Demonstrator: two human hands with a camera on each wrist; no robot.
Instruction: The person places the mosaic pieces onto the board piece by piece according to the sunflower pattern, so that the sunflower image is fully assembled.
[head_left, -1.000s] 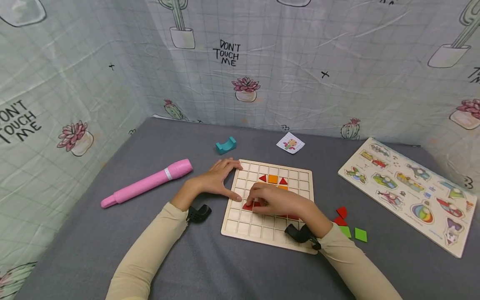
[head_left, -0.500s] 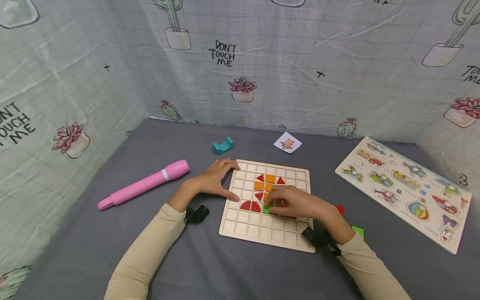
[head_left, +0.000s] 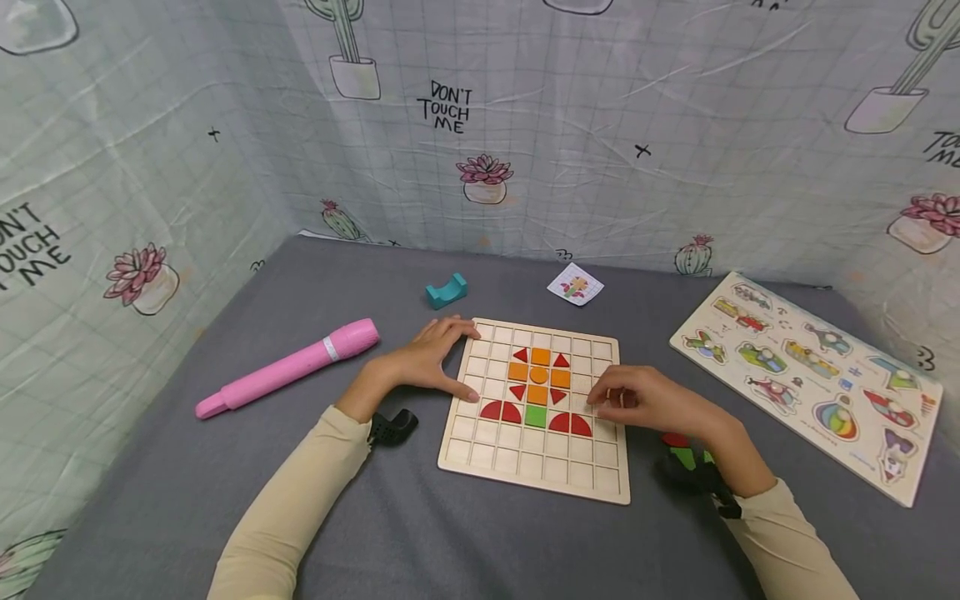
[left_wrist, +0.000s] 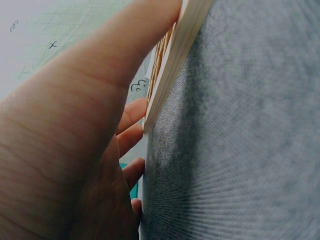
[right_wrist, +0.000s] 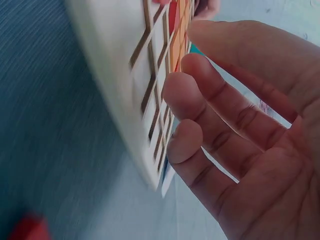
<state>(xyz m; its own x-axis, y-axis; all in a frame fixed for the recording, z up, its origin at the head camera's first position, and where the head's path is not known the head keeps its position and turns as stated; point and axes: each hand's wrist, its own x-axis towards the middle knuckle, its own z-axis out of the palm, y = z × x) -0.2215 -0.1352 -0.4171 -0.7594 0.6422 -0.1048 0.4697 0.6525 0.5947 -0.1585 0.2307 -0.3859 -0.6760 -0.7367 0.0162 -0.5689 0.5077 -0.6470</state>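
Observation:
A wooden grid board (head_left: 502, 472) lies on the grey cloth. It holds orange squares (head_left: 540, 357), an orange circle (head_left: 539, 375), small red triangles (head_left: 561, 360) and red quarter circles (head_left: 581, 425). A green square (head_left: 536, 416) sits between the two pairs of quarter circles. My left hand (head_left: 423, 362) is spread at the board's left side, fingertips and thumb touching its edge. Above the right edge is my right hand (head_left: 645, 398), its fingers loosely bent; the right wrist view shows nothing between thumb and fingers (right_wrist: 186, 95).
Loose red (head_left: 674, 439) and green pieces (head_left: 684, 457) lie partly hidden under the right wrist. A picture card (head_left: 576, 285) and a teal curved block (head_left: 447, 292) are behind the board. A pink marker-shaped object (head_left: 285, 371) lies left, a picture puzzle board (head_left: 787, 400) right.
My right hand moved from the left quarter circles to the green square in the middle, let it go, then withdrew rightward past the board's edge. The left hand stayed at the board.

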